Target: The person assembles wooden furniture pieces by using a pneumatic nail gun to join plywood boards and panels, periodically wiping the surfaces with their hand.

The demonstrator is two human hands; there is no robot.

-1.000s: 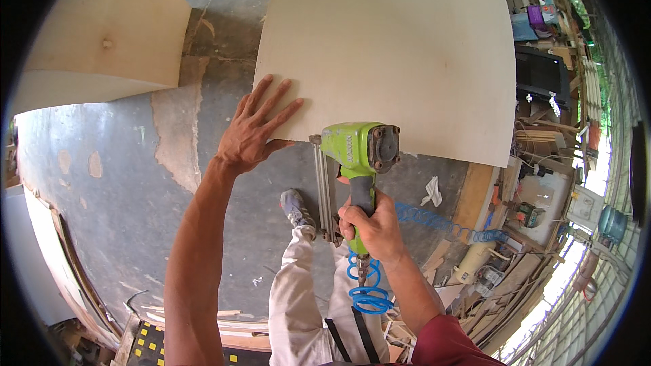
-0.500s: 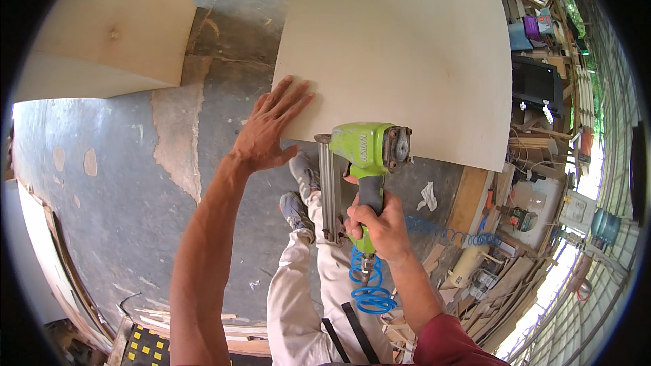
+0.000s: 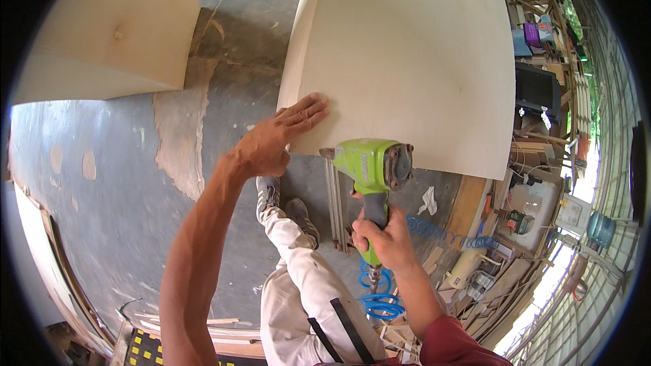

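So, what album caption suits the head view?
Left hand on a pale panel, right hand gripping a green air tool, blue hose coiled below.

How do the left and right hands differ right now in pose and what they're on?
The left hand is outstretched, on the near-left corner of the pale wood panel; the right hand is curled around the green nail gun's grip. The left hand holds no tool; the right hand does. Both are bare.

Smooth matt wooden panel (image 3: pixel 413 61), glossy nail gun (image 3: pixel 366 163)
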